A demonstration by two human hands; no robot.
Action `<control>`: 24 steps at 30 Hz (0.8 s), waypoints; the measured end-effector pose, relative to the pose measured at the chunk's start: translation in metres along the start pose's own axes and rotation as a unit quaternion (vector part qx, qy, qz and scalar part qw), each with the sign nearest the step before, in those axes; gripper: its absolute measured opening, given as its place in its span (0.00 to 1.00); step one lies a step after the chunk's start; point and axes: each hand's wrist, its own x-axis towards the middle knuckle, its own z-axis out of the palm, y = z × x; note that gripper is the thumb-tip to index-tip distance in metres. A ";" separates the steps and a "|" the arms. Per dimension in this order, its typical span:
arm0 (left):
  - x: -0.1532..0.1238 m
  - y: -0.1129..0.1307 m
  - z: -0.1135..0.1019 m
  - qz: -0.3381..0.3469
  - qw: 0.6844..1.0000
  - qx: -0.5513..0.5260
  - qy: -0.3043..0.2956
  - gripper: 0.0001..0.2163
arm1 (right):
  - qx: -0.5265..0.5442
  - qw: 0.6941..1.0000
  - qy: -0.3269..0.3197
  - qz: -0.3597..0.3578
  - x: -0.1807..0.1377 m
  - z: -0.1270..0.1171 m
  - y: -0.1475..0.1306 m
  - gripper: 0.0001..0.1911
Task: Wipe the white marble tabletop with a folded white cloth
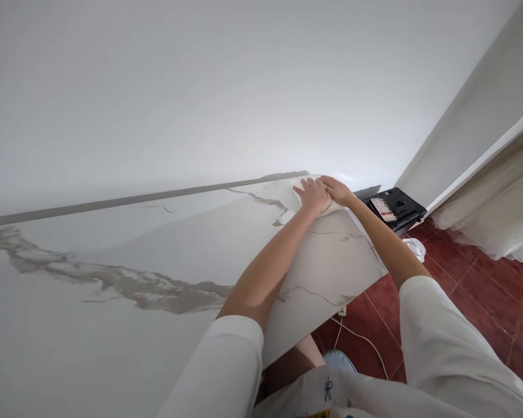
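A white cloth (pixel 333 208) lies bunched near the far right corner of a white marble-patterned tabletop (pixel 178 244). My left hand (pixel 315 197) rests on top of it, palm down with the fingers spread. Just to its right, my right hand (pixel 336 190) lies flat on the cloth's far side, its fingers stretched toward my left hand's fingertips. The two hands touch or nearly touch. Most of the cloth's middle is hidden beneath them.
A white wall (pixel 200 87) rises behind the table's far edge. Beyond the right end stands a black case (pixel 403 206) with a label. A white bag (pixel 415 248) and a cable (pixel 370 342) lie on the red tiled floor (pixel 475 296). Pale curtains (pixel 497 203) hang at right.
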 end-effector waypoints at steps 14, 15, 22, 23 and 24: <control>0.043 -0.030 -0.004 -0.009 1.000 -0.005 0.013 0.27 | 0.028 1.000 0.008 0.001 0.055 0.016 0.004 0.30; 0.043 -0.030 -0.003 -0.011 1.000 -0.003 0.015 0.27 | 0.031 0.999 0.010 -0.001 0.056 0.017 0.006 0.30; 0.041 -0.027 0.001 -0.012 0.999 0.007 0.039 0.26 | 0.033 0.999 0.010 -0.019 0.058 0.020 0.012 0.29; 0.041 -0.026 0.001 -0.015 0.999 0.007 0.039 0.26 | 0.034 0.999 0.009 -0.021 0.059 0.020 0.012 0.29; 0.041 -0.026 0.001 -0.018 0.999 0.007 0.040 0.26 | 0.037 0.999 0.007 -0.025 0.060 0.020 0.013 0.29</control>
